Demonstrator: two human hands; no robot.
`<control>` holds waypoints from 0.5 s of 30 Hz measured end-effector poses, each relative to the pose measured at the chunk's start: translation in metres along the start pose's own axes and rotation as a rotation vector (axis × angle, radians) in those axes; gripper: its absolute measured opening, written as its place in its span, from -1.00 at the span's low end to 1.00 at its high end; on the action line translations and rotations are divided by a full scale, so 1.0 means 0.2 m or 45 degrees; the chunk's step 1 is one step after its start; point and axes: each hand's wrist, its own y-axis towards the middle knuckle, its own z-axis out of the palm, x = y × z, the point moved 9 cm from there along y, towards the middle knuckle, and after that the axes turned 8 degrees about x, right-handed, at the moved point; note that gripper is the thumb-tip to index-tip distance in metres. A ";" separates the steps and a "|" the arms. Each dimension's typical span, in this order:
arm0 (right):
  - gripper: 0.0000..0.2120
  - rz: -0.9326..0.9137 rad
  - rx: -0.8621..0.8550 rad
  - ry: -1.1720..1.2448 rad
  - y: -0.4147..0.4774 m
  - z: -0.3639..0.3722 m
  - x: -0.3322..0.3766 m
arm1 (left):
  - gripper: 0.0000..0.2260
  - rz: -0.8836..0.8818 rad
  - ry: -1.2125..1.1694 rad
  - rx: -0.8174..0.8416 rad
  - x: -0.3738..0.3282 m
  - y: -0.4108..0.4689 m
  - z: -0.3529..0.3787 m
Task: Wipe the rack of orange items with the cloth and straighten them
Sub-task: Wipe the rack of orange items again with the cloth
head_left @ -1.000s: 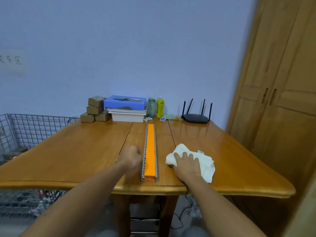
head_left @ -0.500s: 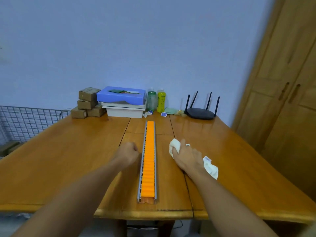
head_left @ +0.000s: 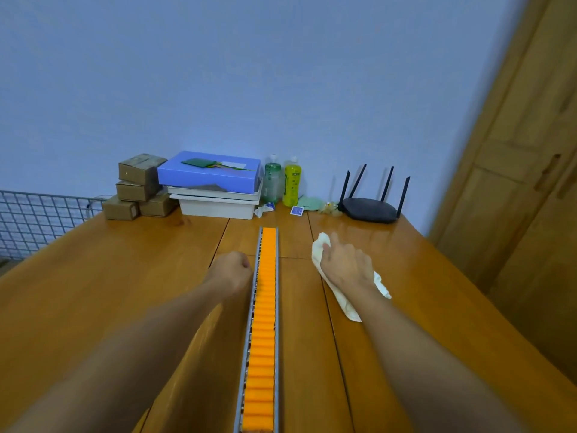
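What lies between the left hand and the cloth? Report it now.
Head view: the rack of orange items lies between the left hand and the cloth held by the right hand, with bare table between rack and cloth.

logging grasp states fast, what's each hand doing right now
Left hand: closed fist beside the rack, nothing visible in it.
Right hand: closed on the cloth, holding it.
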 end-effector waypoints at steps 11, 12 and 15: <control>-0.72 -0.026 -0.110 -0.068 0.47 0.06 0.07 | -0.80 -0.008 -0.033 -0.032 0.02 0.42 0.04; -0.72 -0.031 -0.113 -0.067 0.52 0.08 0.09 | -0.77 -0.009 -0.035 -0.038 0.02 0.46 0.04; -0.72 -0.048 -0.137 -0.064 0.65 0.12 0.14 | -0.68 0.001 -0.052 -0.044 0.04 0.57 0.05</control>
